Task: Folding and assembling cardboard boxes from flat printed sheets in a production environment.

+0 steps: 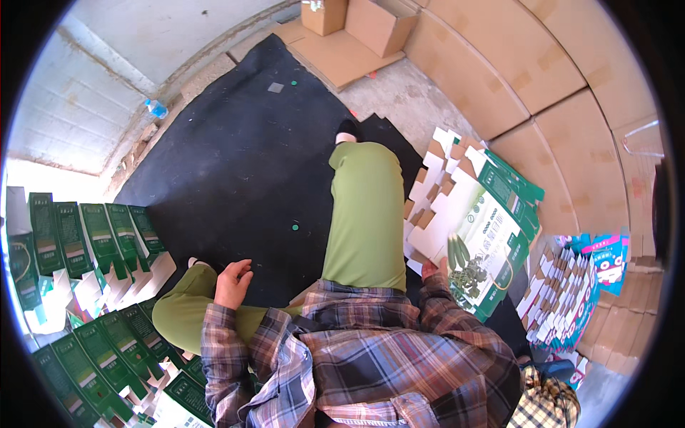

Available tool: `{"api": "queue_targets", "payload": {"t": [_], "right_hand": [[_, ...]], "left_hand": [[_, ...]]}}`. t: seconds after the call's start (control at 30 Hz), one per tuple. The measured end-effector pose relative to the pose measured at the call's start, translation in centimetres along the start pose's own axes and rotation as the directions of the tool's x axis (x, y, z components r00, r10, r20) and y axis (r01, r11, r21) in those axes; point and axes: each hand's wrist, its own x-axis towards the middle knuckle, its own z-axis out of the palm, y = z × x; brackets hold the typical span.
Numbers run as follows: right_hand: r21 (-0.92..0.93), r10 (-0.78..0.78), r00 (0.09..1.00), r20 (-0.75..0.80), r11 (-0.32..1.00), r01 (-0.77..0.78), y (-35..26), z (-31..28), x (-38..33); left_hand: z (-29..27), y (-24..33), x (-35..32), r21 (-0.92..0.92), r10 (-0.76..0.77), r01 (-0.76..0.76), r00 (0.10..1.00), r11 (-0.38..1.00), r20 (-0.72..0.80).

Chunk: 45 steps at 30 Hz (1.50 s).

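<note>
Black matting (235,164) below, brown boxes (571,171) stacked alongside, left hand (232,285) hangs loosely open, right hand (433,269) meets flattened cartons (462,207), grip unclear!

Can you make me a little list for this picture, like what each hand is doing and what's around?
Left hand: looks empty, fingers loosely curled, near the bent left leg
Right hand: at the edge of a flat green-and-white carton; its grip is partly hidden
Left side: rows of green-and-white boxes
Floor: black mat
Far right: stacked brown boxes
By the wall: blue bottle
</note>
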Motion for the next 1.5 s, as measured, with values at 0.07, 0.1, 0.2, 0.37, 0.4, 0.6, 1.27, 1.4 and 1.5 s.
{"api": "queue_targets", "payload": {"t": [0.07, 0.1, 0.2, 0.37, 0.4, 0.6, 1.27, 1.4, 1.5], "right_hand": [[0.040, -0.085, 0.956, 0.280, 0.996, 0.077, -2.2, 2.7, 0.7], [0.085, -0.144, 0.956, 0.255, 0.988, 0.127, -2.1, 6.1, -0.9], [0.081, -0.286, 0.901, 0.325, 0.958, 0.275, -7.1, 14.1, -6.2], [0.044, -0.260, 0.788, 0.559, 0.958, 0.285, -7.8, 22.4, -18.6], [0.032, -0.245, 0.781, 0.575, 0.960, 0.278, -7.5, 23.3, -20.4], [-0.238, 0.074, 0.496, 0.865, 0.931, 0.276, -4.3, 29.0, -32.9], [-0.214, 0.152, 0.204, 0.967, 0.053, 0.975, 13.2, 43.7, -27.6], [0.038, 0.173, -0.013, 0.985, -0.139, 0.990, 15.3, 42.2, -29.8], [0.039, 0.158, -0.019, 0.987, -0.121, 0.992, 16.6, 41.3, -32.0]], "left_hand": [[0.3, 0.3, 1.0, -0.033, 0.061, -0.060, 0.998, 0.998, 0.028], [-0.2, 0.3, 0.7, -0.031, 0.050, -0.050, 0.999, 0.998, 0.015], [-1.0, 1.4, 1.2, -0.112, 0.046, -0.047, 0.999, 0.993, -0.014], [-3.0, 0.5, 1.0, -0.219, -0.004, -0.023, 0.992, 0.975, -0.122], [-3.5, 0.2, 0.9, -0.265, -0.024, -0.019, 0.987, 0.964, -0.157], [-6.5, -1.1, 1.7, -0.481, -0.152, -0.012, 0.942, 0.877, -0.300], [-10.7, -2.5, -3.5, -0.717, -0.367, -0.330, 0.685, 0.613, -0.629], [-10.7, -2.6, -3.8, -0.685, -0.321, -0.315, 0.705, 0.656, -0.632], [-10.2, -2.8, -4.3, -0.622, -0.227, -0.360, 0.711, 0.695, -0.666]]}}
